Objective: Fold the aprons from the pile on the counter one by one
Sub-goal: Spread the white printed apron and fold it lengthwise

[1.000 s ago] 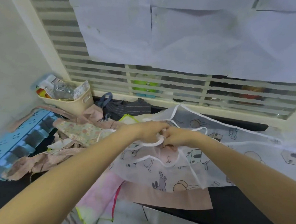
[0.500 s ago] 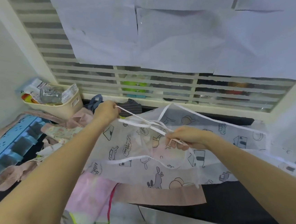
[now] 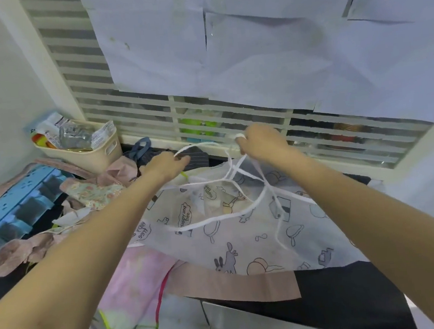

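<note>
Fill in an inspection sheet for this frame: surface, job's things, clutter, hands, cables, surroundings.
Surface: dark counter, mostly covered by cloth.
Job's things: white cartoon-print apron spread out, its white ties tangled above it; floral apron and pink apron in the pile at left.
Clutter: beige basket of packets; blue plastic rack.
Hands: left hand and right hand each grip a tie, raised apart.
Cables: nothing seen.
Surroundings: louvred window partly papered over.

We count two hands, left (image 3: pixel 167 166) and right (image 3: pixel 261 142), one cream basket (image 3: pixel 90 155) at ten o'clock, one blue rack (image 3: pixel 10 208) at nine
</note>
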Demonstrator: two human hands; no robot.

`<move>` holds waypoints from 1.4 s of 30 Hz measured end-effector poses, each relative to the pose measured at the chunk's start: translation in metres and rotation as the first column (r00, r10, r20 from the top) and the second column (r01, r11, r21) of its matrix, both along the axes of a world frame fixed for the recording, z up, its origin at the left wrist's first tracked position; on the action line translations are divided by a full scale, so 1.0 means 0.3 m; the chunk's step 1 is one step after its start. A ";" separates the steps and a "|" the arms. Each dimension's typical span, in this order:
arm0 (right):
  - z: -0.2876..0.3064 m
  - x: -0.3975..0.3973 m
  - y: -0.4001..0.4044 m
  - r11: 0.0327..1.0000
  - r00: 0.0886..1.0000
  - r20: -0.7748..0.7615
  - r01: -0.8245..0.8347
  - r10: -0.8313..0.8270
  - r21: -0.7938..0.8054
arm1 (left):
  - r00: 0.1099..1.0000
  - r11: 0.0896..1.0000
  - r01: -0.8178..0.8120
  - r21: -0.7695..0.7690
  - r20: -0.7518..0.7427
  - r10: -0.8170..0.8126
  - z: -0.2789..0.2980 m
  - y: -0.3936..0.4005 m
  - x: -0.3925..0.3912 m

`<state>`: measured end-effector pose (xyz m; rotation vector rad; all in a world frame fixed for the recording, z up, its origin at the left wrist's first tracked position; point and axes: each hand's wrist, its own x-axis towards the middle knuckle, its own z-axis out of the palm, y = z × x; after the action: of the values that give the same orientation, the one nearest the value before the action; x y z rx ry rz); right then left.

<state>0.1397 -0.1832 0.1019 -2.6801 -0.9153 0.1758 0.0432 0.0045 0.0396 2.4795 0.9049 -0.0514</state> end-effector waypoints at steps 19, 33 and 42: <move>0.189 -0.002 0.156 0.831 0.994 0.105 -0.026 -0.039 0.556 | 0.892 0.555 0.378 -0.741 0.451 -0.005 0.154 -0.128 -0.016; 0.346 -0.082 0.257 0.765 0.669 0.478 -0.644 0.569 -0.009 | 0.969 0.628 0.136 -0.766 0.235 0.077 0.140 -0.073 -0.009; -0.087 -0.101 0.100 0.907 0.827 -0.507 -0.379 0.243 -0.182 | 0.839 0.643 0.046 -0.764 0.379 0.390 0.160 0.052 -0.031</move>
<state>0.1093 -0.1531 0.0759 -2.5000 -1.2237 1.0612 0.0338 0.0202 0.0874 1.4796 0.6839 0.2553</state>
